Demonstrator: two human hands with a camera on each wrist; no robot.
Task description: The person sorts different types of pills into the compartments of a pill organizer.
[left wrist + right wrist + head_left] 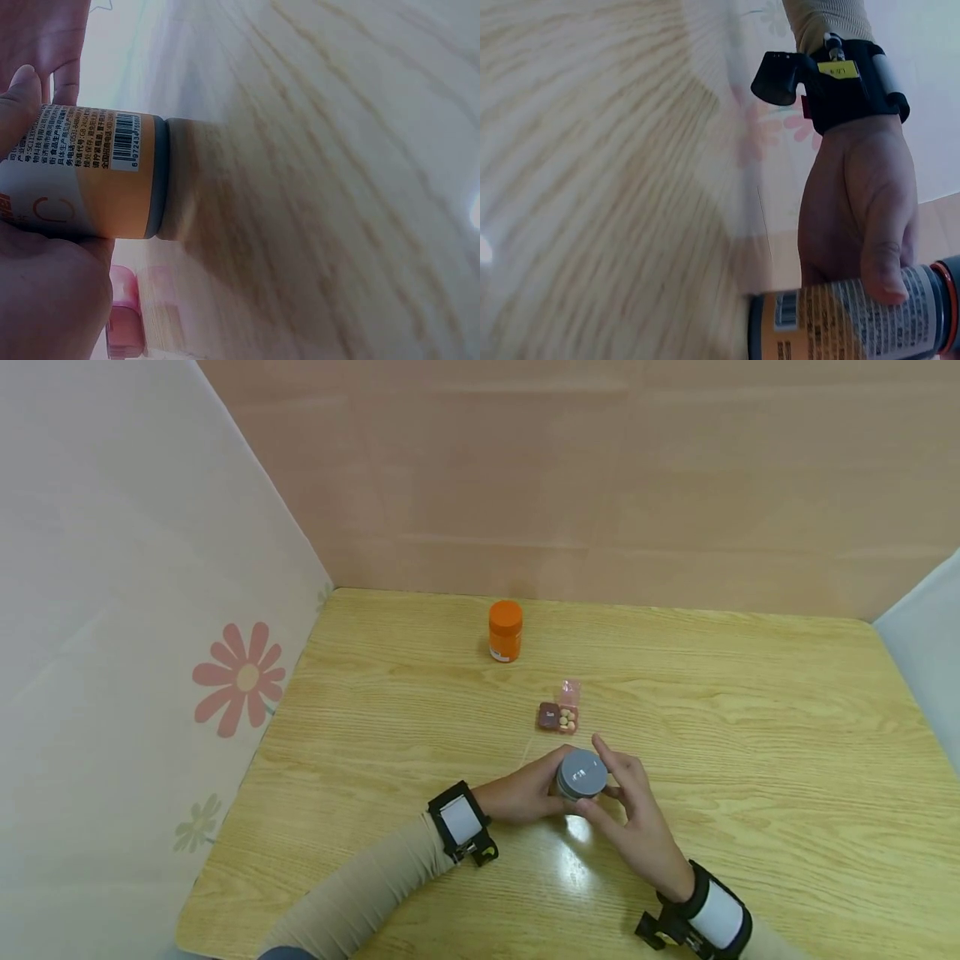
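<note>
My left hand (521, 795) grips a supplement bottle (124, 202) with an orange and white label, its thumb across the printed side. The bottle stands upright, its dark base right at the tabletop. On top is a grey lid (583, 772). Around the lid's right side my right hand (637, 831) is spread, index finger stretched out past the rim and thumb at the near edge. Just beyond the hands lies a small pill case (549, 716). One dark red compartment is closed; the other has its pink flap (570, 692) up and holds several round tablets (567, 721).
An orange bottle (506, 632) with an orange cap stands toward the back of the wooden table (735, 710). A pink-beige curtain hangs behind the table. A white flowered sheet (150, 652) borders the left side, and a pale sheet (930, 643) the right.
</note>
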